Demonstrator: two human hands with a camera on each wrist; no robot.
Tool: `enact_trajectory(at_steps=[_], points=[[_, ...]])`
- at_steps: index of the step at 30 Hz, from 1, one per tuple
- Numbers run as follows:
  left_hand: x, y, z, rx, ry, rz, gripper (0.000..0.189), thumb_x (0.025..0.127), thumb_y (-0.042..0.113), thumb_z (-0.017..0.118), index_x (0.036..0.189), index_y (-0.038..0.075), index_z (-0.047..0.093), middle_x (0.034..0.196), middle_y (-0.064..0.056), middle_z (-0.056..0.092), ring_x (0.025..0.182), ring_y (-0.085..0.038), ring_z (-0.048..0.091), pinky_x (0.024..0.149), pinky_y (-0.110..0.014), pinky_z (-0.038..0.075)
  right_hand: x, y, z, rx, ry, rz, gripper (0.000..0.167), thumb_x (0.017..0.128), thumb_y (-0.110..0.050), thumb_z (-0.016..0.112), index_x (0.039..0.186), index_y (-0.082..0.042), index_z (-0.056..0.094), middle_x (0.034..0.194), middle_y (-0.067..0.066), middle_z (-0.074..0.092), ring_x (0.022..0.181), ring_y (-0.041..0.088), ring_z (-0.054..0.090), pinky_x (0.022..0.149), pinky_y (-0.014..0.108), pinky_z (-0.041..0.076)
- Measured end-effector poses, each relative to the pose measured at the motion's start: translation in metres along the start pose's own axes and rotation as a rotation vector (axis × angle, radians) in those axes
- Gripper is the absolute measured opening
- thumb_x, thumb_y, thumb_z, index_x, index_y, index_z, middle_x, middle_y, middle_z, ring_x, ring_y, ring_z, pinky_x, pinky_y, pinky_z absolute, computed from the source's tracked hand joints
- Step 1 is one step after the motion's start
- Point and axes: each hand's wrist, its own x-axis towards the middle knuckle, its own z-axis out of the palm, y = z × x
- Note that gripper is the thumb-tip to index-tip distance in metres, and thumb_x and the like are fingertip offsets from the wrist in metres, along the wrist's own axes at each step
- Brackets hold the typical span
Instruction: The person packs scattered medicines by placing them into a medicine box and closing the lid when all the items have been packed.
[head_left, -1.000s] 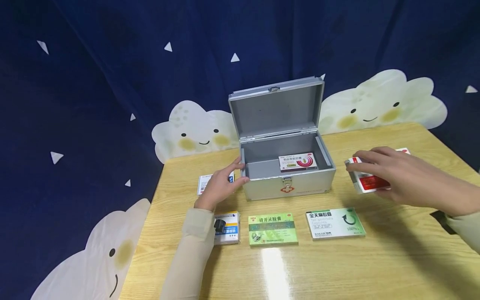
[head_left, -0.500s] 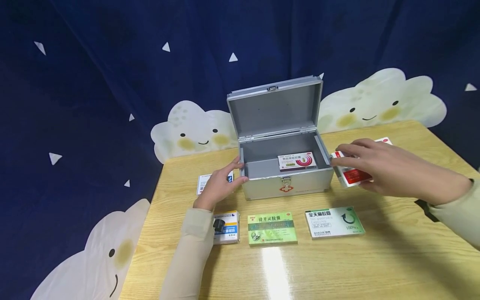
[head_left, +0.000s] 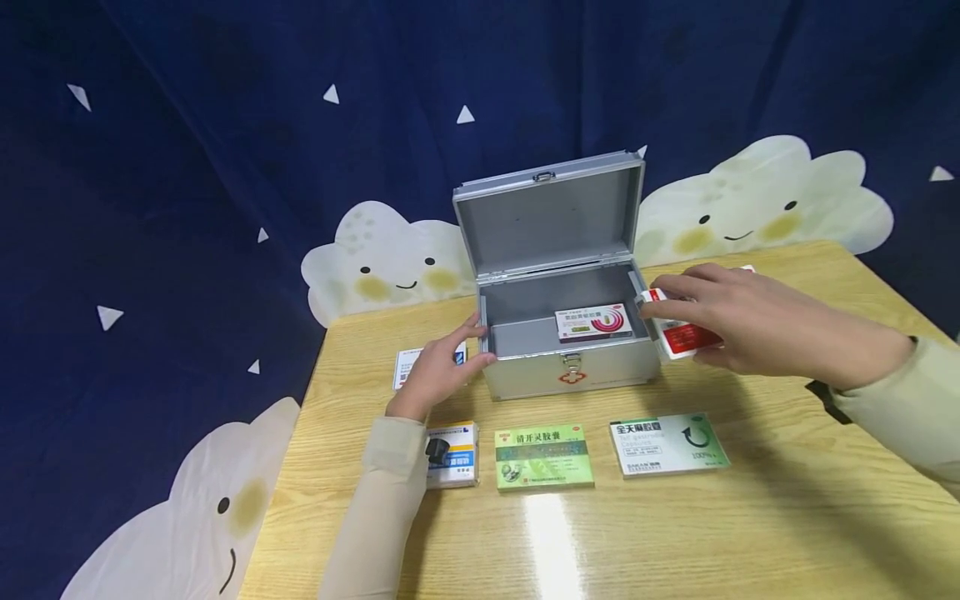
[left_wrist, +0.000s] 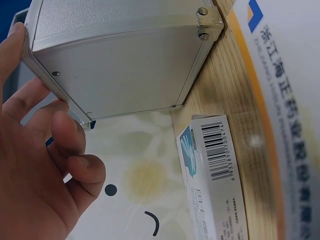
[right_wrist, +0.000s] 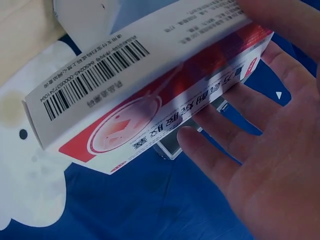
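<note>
A: Biggest 1st: what've we got behind the silver case (head_left: 525, 379)?

B: Blue curtain (head_left: 375, 67) w/ cloud faces (head_left: 390, 262). Under the case we've a wood-grain desk (head_left: 675, 533).

A: & the case itself?

B: Lid (head_left: 551, 225) raised at its back; latch (head_left: 572, 362) & red cross (head_left: 572, 377) on its front.

A: Hands next, pls.

B: R hand (head_left: 742, 321) is just off the case's R side, thumb & fingers gripping the red-and-white box (head_left: 690, 336). We see that box tilted, held off the desk; in the head view its near end overlaps the case's R wall, but we can't tell if they touch. L hand (head_left: 438, 367) is at the case's L end, fingertips resting on its rim, fingers loosely bent.

A: Other boxes?

B: In front of the case, toward its R: green-and-white box (head_left: 667, 446). Straight in front: lt. green box (head_left: 543, 458). Front L: blue-and-white box (head_left: 453, 454), partly hidden by L sleeve (head_left: 386, 500) & black wrist cam (head_left: 437, 451). Just L of the case: white-and-blue box (head_left: 408, 362), partly behind L hand.

A: Smallest?

B: White-and-magenta box (head_left: 592, 321), inside the case, R half, printed face twd us.
</note>
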Motion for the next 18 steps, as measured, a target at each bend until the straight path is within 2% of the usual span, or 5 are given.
enact_trajectory(at_steps=[5,11,18], points=[[-0.002,0.000,0.000,-0.010,0.004,0.006,0.053,0.093,0.047,0.064,0.141,0.029,0.054,0.162,0.019,0.029,0.143,-0.029,0.044,0.116,-0.051,0.038,0.011,-0.002,-0.005,-0.007,-0.032,0.021,0.076,0.061,-0.013,0.093,0.130,-0.027,0.064,0.134,0.010,0.063,0.115,0.034,0.058,0.088,0.056,0.054],[0.000,0.001,0.002,-0.006,-0.004,0.007,0.057,0.092,0.052,0.063,0.142,0.027,0.054,0.162,0.020,0.028,0.145,-0.029,0.041,0.116,-0.052,0.038,0.026,-0.002,-0.010,0.006,-0.072,0.043,0.076,0.063,-0.011,0.092,0.132,-0.026,0.063,0.138,0.012,0.060,0.114,0.034,0.058,0.089,0.057,0.053],[0.000,0.001,0.001,0.002,-0.002,-0.023,0.055,0.092,0.054,0.063,0.142,0.031,0.054,0.161,0.024,0.027,0.146,-0.027,0.039,0.117,-0.051,0.036,0.041,-0.005,-0.009,0.010,-0.072,0.000,0.069,0.068,-0.009,0.087,0.130,-0.026,0.063,0.135,0.010,0.062,0.113,0.033,0.058,0.089,0.055,0.054]])
